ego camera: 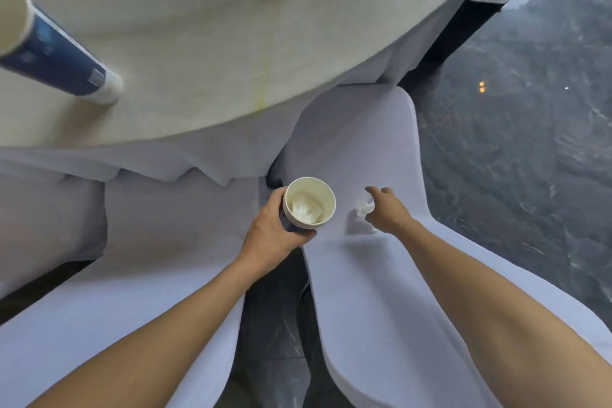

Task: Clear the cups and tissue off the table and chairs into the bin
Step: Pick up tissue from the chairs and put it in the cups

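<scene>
Head view: left grip (271, 228) holds stacked cups (309, 204); right grip (385, 209) wide over tissue (364, 207) on white chair (364, 149), dark marbled floor (513, 142).

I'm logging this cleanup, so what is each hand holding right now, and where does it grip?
The left hand grips the stacked paper cups round their side wall, just below the rims. The right hand reaches over the crumpled tissue on the chair seat; whether it grips yet cannot be told.
</scene>
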A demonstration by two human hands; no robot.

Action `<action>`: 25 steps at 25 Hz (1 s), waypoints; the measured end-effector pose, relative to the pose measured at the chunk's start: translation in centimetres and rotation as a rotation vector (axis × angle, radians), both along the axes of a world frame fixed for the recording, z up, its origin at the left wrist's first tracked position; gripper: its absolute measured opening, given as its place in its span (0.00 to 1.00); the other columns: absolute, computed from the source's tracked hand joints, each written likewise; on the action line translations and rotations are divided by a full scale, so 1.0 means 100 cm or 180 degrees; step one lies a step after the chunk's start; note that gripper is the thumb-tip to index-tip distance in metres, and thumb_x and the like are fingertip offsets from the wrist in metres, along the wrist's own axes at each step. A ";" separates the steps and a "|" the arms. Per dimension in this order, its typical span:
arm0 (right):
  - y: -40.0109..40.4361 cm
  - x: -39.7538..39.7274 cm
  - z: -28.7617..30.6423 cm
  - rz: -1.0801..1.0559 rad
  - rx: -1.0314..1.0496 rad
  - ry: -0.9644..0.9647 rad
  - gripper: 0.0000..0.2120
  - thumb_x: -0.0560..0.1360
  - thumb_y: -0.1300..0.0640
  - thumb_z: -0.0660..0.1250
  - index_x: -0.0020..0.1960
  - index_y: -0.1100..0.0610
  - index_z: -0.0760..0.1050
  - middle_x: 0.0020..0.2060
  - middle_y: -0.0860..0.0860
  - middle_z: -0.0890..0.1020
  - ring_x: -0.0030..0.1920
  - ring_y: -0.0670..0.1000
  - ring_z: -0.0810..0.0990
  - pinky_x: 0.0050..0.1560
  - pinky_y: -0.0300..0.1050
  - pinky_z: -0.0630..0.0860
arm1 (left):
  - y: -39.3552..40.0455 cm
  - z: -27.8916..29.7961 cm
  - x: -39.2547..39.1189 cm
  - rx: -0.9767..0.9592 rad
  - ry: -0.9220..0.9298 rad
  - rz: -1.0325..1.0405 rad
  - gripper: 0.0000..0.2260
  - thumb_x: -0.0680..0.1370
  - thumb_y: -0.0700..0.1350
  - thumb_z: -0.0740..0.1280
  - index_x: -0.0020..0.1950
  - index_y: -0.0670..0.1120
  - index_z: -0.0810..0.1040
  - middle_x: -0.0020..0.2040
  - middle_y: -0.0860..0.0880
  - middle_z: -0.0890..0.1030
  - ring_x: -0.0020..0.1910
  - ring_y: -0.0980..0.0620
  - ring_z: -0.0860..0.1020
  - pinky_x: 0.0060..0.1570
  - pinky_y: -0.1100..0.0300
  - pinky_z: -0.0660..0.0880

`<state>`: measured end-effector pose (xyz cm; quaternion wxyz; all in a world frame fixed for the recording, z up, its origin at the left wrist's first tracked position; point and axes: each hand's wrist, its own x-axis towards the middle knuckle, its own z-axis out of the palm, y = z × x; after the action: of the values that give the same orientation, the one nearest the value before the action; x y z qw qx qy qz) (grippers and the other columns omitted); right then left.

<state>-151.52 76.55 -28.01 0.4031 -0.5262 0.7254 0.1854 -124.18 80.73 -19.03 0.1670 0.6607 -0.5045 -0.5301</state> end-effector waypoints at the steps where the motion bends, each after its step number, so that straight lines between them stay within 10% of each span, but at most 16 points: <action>1: -0.001 0.000 -0.016 0.0122 0.0027 0.0028 0.34 0.75 0.62 0.66 0.79 0.50 0.62 0.71 0.60 0.67 0.65 0.66 0.75 0.62 0.57 0.77 | -0.004 -0.011 -0.006 0.0007 0.0007 0.0004 0.35 0.67 0.47 0.84 0.69 0.58 0.72 0.64 0.58 0.80 0.64 0.54 0.77 0.60 0.58 0.75; 6: 0.011 -0.001 -0.072 0.0358 0.0233 0.0318 0.25 0.76 0.61 0.66 0.72 0.55 0.67 0.67 0.62 0.66 0.57 0.67 0.77 0.52 0.54 0.76 | -0.014 -0.044 -0.024 0.0130 0.0002 0.0078 0.35 0.67 0.45 0.84 0.70 0.55 0.72 0.64 0.58 0.80 0.64 0.56 0.76 0.55 0.73 0.70; 11: 0.012 -0.008 -0.074 0.0457 0.0189 0.0100 0.07 0.80 0.56 0.64 0.43 0.56 0.71 0.53 0.57 0.80 0.46 0.60 0.78 0.45 0.45 0.71 | -0.016 -0.051 -0.022 0.0246 -0.0004 0.0066 0.35 0.67 0.44 0.83 0.71 0.55 0.72 0.64 0.57 0.79 0.62 0.58 0.76 0.49 0.80 0.69; 18: -0.047 0.056 0.081 -0.1867 -0.1043 -0.1622 0.07 0.74 0.55 0.73 0.45 0.55 0.76 0.42 0.54 0.85 0.38 0.53 0.84 0.37 0.46 0.77 | -0.031 0.006 0.003 0.0078 -0.0257 -0.0177 0.35 0.64 0.48 0.82 0.70 0.57 0.74 0.63 0.55 0.79 0.64 0.51 0.77 0.61 0.55 0.75; 25: -0.054 0.153 0.210 -0.0543 -0.1309 -0.1794 0.09 0.73 0.56 0.76 0.50 0.59 0.81 0.42 0.47 0.74 0.42 0.50 0.75 0.43 0.42 0.69 | -0.044 0.102 0.059 -0.0335 -0.0204 0.0114 0.35 0.65 0.49 0.83 0.70 0.54 0.75 0.62 0.54 0.79 0.60 0.52 0.78 0.55 0.59 0.74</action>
<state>-136.27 71.12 -6.96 0.4870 -0.5644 0.6492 -0.1511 -118.25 76.31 -8.83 0.1947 0.6766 -0.5248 -0.4784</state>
